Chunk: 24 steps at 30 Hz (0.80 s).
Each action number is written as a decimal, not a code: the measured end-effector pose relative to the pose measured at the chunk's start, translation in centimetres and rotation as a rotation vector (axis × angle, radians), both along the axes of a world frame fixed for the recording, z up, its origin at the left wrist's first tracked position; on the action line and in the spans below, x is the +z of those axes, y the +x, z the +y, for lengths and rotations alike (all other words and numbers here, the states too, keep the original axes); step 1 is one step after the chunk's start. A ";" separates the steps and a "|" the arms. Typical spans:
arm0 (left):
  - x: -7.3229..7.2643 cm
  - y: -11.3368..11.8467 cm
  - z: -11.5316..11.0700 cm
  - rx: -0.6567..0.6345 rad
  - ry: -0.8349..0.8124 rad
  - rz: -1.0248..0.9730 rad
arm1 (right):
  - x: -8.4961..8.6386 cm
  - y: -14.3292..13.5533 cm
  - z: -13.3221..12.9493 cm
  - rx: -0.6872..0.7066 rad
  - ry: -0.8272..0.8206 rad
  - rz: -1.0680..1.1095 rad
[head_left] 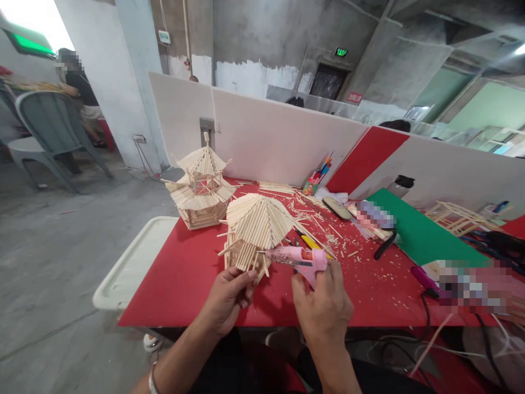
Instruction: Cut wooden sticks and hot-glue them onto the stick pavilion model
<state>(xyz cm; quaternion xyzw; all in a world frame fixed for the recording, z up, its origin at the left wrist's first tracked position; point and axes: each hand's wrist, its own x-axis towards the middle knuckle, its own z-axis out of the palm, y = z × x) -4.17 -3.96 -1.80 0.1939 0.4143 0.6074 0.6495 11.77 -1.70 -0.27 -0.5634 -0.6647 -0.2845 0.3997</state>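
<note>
A model pavilion (259, 221) built of thin wooden sticks stands on the red tabletop in front of me, its slatted roof fanning out from a peak. My left hand (233, 293) is closed at its lower front edge, thumb and fingers pinching the stick work there. In my right hand (325, 306) is a pink glue gun (301, 257), held by the handle. Its nozzle points left and meets the front of the pavilion just below the roof; whether it touches cannot be made out. Behind and to the left sits a finished-looking two-tiered stick pavilion (200, 186).
Loose sticks (276, 187) and cut bits lie across the red table (164, 290). A yellow utility knife (309, 241) is behind the glue gun. A pen cup (312, 183) stands by the white partition (254, 131). A green board (430, 235) and cables are at right.
</note>
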 end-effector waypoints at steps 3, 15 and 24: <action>-0.1 0.1 0.0 0.002 0.005 0.001 | 0.3 0.0 -0.2 0.002 0.005 0.011; -0.2 0.2 -0.1 0.000 0.023 0.015 | -0.1 -0.1 -0.1 -0.023 -0.039 0.005; 0.5 0.6 -0.1 0.073 0.052 0.083 | 0.0 0.3 -0.3 -0.030 -0.041 0.009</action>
